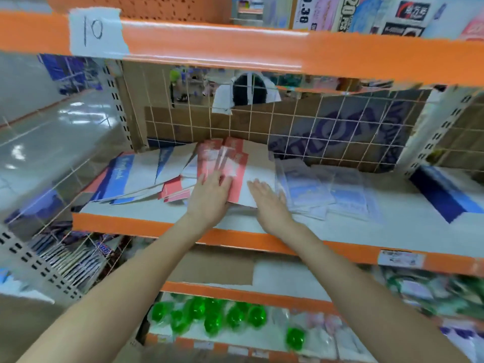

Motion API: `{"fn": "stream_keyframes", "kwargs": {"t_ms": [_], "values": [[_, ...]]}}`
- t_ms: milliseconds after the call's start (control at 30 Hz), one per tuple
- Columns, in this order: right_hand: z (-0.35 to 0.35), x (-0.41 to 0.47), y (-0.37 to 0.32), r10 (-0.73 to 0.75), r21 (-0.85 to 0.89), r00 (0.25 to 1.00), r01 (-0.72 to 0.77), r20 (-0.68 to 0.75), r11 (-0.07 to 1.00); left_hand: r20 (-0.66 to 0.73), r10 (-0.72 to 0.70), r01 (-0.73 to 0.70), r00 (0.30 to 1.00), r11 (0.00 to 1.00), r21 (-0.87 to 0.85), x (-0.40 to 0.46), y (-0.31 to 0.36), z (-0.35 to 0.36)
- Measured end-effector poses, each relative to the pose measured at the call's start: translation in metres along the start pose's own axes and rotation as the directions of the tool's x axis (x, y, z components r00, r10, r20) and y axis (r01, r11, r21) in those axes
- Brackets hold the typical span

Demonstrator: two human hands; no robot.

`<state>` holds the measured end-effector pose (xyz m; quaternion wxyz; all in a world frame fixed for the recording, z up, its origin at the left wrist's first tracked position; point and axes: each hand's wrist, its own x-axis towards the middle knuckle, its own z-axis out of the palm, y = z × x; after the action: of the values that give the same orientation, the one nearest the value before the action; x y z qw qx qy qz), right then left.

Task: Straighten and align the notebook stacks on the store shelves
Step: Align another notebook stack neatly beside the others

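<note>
Red notebooks [230, 163] under L hand [209, 195]

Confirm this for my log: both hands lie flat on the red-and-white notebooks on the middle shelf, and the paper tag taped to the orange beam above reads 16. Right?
Not quite: the paper tag reads 10, not 16, as the head view shows. The rest holds: the left hand and right hand lie flat, fingers straight, on the red-and-white notebooks on the middle shelf, below the orange beam.
</note>
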<state>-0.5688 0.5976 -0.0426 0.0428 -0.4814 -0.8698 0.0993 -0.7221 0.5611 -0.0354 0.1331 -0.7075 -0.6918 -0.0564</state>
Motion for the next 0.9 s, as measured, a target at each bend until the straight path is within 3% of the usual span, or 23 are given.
{"fn": "stream_keyframes", "kwargs": {"t_ms": [67, 267, 567, 733, 900], "values": [[0.002, -0.022, -0.007, 0.001, -0.030, 1.000, -0.001, -0.019, 1.000, -0.051, 0.070, -0.069, 0.996, 0.997, 0.033, -0.008, 0.006, -0.004], [-0.004, -0.074, 0.003, 0.064, -0.093, 0.994, -0.071, -0.083, 0.993, 0.079, 0.201, -0.205, 0.976, 0.978, 0.036, -0.028, 0.042, -0.007], [-0.018, -0.146, 0.067, 0.125, -0.123, 0.951, -0.165, -0.281, 0.979, -0.021, 0.287, -0.287, 0.958, 0.958, 0.016, -0.037, 0.134, -0.026], [-0.020, -0.203, 0.134, 0.242, -0.111, 0.922, -0.286, -0.303, 0.952, -0.042, 0.423, -0.422, 0.905, 0.906, 0.025, -0.033, 0.221, -0.035], [-0.034, -0.292, 0.237, 0.349, -0.102, 0.892, -0.390, -0.287, 0.915, -0.081, 0.524, -0.529, 0.848, 0.845, -0.075, -0.034, 0.359, -0.040]]}}
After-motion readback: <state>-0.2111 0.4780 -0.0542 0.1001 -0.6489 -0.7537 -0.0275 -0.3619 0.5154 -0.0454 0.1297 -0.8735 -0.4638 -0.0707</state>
